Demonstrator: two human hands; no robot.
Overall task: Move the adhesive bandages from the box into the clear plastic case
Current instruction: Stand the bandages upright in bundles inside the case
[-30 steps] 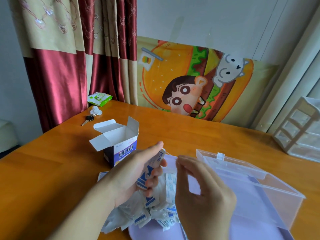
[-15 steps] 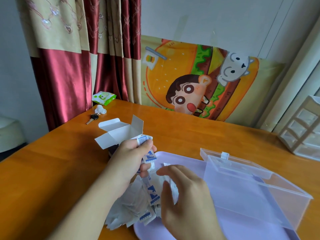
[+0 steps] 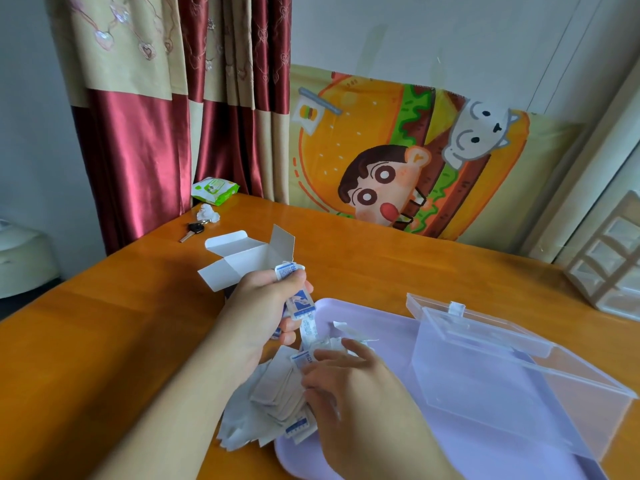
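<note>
White-and-blue wrapped adhesive bandages point(image 3: 277, 393) lie heaped at the near-left edge of my lilac tray point(image 3: 363, 313). My left hand point(image 3: 263, 306) grips a hanging strip of them; my right hand point(image 3: 353, 389) pinches the pile with curled fingers. The opened bandage box point(image 3: 242, 258) stands behind my left hand; the clear plastic case point(image 3: 502, 375) sits on the tray, right.

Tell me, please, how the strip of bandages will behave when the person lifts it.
Probably floppy: the strip of bandages droops from the left hand toward the pile. Likely light, since a finger-and-thumb grip holds it. The joined wrappers may snag.
</note>
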